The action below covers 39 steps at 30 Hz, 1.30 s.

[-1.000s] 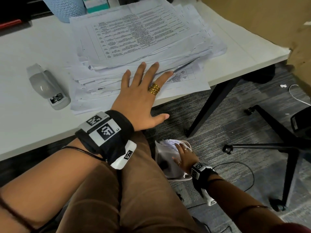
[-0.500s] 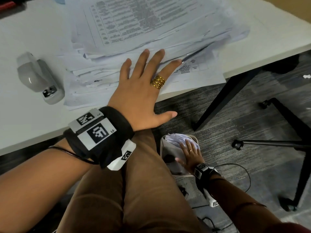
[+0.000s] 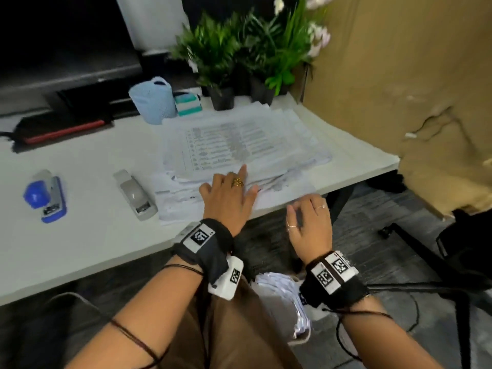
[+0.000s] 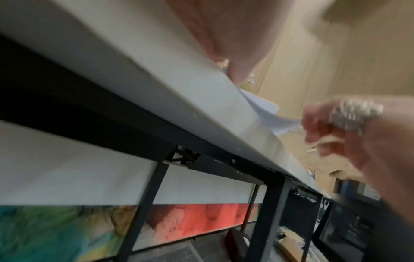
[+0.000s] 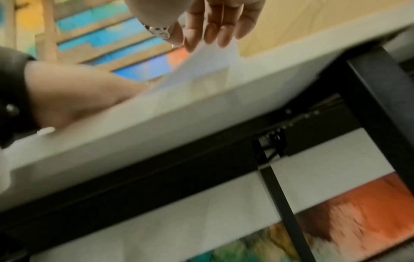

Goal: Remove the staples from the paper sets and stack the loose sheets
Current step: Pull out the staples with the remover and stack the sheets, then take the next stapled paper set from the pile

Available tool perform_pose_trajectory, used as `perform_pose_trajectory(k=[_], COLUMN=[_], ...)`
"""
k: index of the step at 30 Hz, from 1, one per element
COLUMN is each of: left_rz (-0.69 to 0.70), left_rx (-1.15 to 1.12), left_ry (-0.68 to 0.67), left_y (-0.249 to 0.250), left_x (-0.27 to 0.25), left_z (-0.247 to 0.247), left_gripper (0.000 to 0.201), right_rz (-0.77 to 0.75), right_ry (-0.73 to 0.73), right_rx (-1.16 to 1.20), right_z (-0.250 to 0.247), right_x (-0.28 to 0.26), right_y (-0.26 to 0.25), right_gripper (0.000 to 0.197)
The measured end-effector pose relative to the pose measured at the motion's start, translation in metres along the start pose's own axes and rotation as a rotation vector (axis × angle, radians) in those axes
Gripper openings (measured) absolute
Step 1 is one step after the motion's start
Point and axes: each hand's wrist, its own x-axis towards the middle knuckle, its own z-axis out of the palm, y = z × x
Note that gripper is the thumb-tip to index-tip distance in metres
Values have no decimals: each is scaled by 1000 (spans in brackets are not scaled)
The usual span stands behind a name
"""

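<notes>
So my left hand [image 3: 229, 195] lies flat, fingers spread, pinning the paper pile [image 3: 239, 153] under it so nothing slides, w/ my right hand [image 3: 310, 222] just beside, loose, empty, reaching for the overhanging sheet edge.

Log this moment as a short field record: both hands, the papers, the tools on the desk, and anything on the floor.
left hand: flat on the near edge of the paper pile, fingers spread
right hand: at the desk edge, fingers relaxed; whether it touches the overhanging sheet is unclear
paper pile: loosely stacked, untidy, on the white desk
grey stapler: left of the pile, untouched
blue stapler: farther left, untouched
floor: bag of papers beside the person's leg
</notes>
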Motion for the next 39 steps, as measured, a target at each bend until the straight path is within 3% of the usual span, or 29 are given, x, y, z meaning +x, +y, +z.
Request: perform_pose_trajectory(k=[3,7,12,18,23,27,30,33,36,39], left_rz=[88,80,-38,-65,6,68,88,127,117,52], left_rx=[155,4,-78,-62,15,4,-31,-202,-368,-390], left_ry=[6,78,-49,38,55,161,52,1,73,199], left_y=[-7,-17,-25,-29,-27,-28,-31,-40,-51,-69], left_x=[7,11,9,4,2,-6,-12,-15,-17,-13], left_z=[-10,-12,-1,-3,-9,-11,-18,-28,-47,-76], left_gripper=[41,37,52,51,41,27,31,39,37,39], right_rz=[-13,7,22,171,300,431,517,493,431,362], right_ry=[98,87,-158,-339,-218,-239,-229,-125,14,157], right_rx=[30,-1,-230,-440,-405,-378,-194,-42,183,356], right_z=[-6,-6,5,13,17,18,16,16,16,5], right_x=[27,51,72,79,92,110,114,111,109,109], right_y=[-21,-40,-55,-66,-84,-89,-89,-91,-98,-110], right_gripper=[22,26,48,38,38,46,32,32,32,26])
